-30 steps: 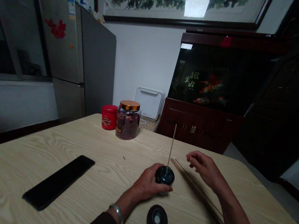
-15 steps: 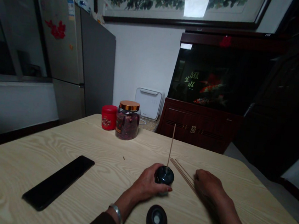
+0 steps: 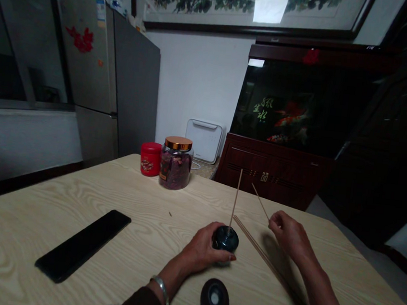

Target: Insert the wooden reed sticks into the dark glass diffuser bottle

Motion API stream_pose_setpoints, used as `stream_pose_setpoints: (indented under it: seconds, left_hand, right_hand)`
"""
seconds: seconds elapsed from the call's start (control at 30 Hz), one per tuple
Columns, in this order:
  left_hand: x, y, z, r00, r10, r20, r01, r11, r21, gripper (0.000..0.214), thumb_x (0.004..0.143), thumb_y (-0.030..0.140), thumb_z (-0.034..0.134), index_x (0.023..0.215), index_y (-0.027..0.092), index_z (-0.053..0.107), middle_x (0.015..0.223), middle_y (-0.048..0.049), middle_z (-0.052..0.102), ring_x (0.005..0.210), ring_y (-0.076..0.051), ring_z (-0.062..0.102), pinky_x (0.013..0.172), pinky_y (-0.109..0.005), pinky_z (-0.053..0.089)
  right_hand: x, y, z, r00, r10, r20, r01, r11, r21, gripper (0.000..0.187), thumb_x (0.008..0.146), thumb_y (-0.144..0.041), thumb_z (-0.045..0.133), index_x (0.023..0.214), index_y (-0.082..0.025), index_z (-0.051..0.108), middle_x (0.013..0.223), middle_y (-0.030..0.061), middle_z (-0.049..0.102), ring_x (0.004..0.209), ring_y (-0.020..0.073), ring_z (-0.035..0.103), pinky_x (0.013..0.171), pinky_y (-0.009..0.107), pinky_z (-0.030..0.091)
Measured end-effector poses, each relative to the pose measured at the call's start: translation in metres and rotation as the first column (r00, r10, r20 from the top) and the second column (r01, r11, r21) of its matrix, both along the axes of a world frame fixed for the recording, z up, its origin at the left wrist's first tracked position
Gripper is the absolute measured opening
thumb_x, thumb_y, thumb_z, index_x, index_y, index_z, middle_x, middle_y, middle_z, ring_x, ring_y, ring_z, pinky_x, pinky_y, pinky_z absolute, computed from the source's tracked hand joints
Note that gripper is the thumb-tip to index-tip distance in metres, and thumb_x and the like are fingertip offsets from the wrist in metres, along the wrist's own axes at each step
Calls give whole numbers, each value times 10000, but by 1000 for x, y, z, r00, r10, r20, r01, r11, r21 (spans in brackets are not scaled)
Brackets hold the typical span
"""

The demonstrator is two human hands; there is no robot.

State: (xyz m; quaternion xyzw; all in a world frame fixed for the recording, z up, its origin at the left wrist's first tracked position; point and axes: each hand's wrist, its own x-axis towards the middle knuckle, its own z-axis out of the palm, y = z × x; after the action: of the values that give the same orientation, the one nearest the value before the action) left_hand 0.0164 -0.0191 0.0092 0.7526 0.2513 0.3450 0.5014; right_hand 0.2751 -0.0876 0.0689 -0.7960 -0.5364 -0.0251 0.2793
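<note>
- Left hand (image 3: 203, 246): grip clenched around one round dark incense holder (image 3: 229, 240), with the holder sitting on the pale wood-grain surface (image 3: 25, 255)
- One incense stick (image 3: 236, 194) standing in that holder, nearly upright, its tip rising clear of the left hand
- Right hand (image 3: 291, 237): raised off the surface, grip pinched on one thin stick (image 3: 260, 201), the stick slanting up and away from the fingertips
- Loose sticks (image 3: 268, 261): a few lying close together in a long diagonal line on the surface, starting just right of the held holder and running toward the near right; exact count too fine to tell
- One second round dark holder (image 3: 214, 301) with a pale centre, on the surface just below the left hand, not touching it
- One silver bangle (image 3: 161, 291) around the left wrist
- One black smartphone (image 3: 82, 245) lying flat on the surface, well left of both hands
- One red tin (image 3: 150, 159) and one glass jar (image 3: 176, 164) of dried petals with a copper lid, side by side near the far edge
- Beyond the surface: one refrigerator (image 3: 105, 84), one white appliance (image 3: 203, 140) on the floor, one fish tank (image 3: 296, 101) on a dark wood cabinet (image 3: 265, 173), one framed flower painting (image 3: 241, 1)
</note>
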Motion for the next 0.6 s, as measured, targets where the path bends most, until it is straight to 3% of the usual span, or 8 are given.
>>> stream_pose_setpoints:
  seconds: [0.07,0.13,0.23,0.3,0.4,0.6]
  left_hand:
    - [0,0,0,1000,-2,3,3,1000,-6,629,590,350,857,1140,162,618,1012,-53,668,931,-221,600,812,-306,473]
    - [0,0,1,1000,-8,6,8,1000,-11,624,590,343,857,1137,160,618,1008,-51,669,922,-217,601,813,-305,475]
    - [0,-1,1,1000,-4,5,4,1000,-3,616,589,338,857,1131,160,622,1010,-49,670,924,-213,601,831,-305,472]
    - [0,-1,1,1000,1,4,-1,1000,5,619,590,341,857,1133,161,621,1014,-50,670,928,-213,599,837,-304,470]
    - [0,0,0,1000,-1,-4,1,1000,5,624,595,353,857,1138,163,617,1013,-53,669,922,-213,600,824,-298,471]
    - [0,0,-2,1000,2,-9,-2,1000,15,631,592,376,860,1138,172,617,1024,-54,663,942,-222,599,814,-290,466]
  right_hand:
    - [-8,-1,15,961,113,-252,-45,964,260,185,792,-326,556,895,-187,622,780,56,692,651,168,609,610,280,423]
    - [-21,-3,29,835,254,-488,-16,898,441,312,764,-380,623,994,-169,633,806,58,693,600,143,580,541,254,407]
    - [-45,-7,47,628,413,-660,62,818,572,386,690,-387,737,996,-165,658,847,60,690,608,120,570,477,210,356]
    - [-59,-8,53,558,480,-676,85,778,622,359,664,-366,774,941,-166,664,837,54,688,624,115,579,468,195,346]
    - [-73,-6,53,559,501,-661,97,752,652,309,674,-350,781,892,-171,655,823,45,690,638,116,593,469,191,356]
    - [-83,1,40,643,482,-595,15,769,639,260,756,-365,726,912,-180,634,833,48,698,676,137,620,487,209,384]
